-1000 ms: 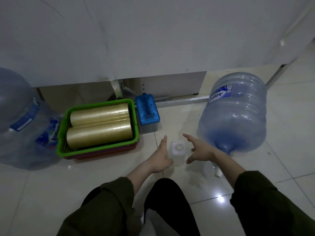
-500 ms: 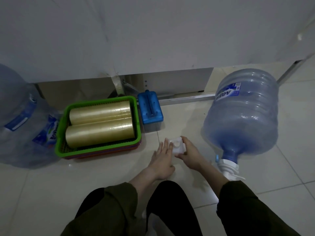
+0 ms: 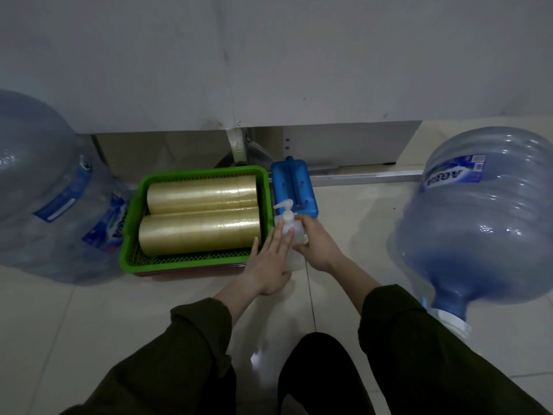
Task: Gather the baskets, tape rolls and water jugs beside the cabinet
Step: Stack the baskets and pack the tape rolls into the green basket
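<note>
While your left hand (image 3: 269,266) lies with its fingers straight against the near-left side of the pump bottle (image 3: 294,259), your right hand (image 3: 318,245) wraps the bottle's right side, fingers curled round it in a grip. Pump bottle: white, translucent, upright on the floor (image 3: 353,223), its nozzle pointing left; it stands just beside the right wall of the green basket (image 3: 130,235) and just in front of the blue block (image 3: 294,187). Green basket: on the floor at the foot of the cabinet (image 3: 269,70), stacked on at least one darker basket (image 3: 185,268), of which only the front edge shows. Far tape roll (image 3: 203,193) and near tape roll (image 3: 199,230): both lie on their sides inside the green basket, parallel and touching, axes running left to right. Left water jug (image 3: 33,163): large, blue-tinted, at the left edge beside the cabinet; a lower jug (image 3: 98,235) with a blue label lies against it, and you cannot tell whether it touches the basket's left wall. Right water jug (image 3: 478,229): on its side, well apart from the basket, neck and white cap toward you, its label reading AQUA upside down. Dark sleeves (image 3: 194,339) cover both your forearms short of the wrists
</note>
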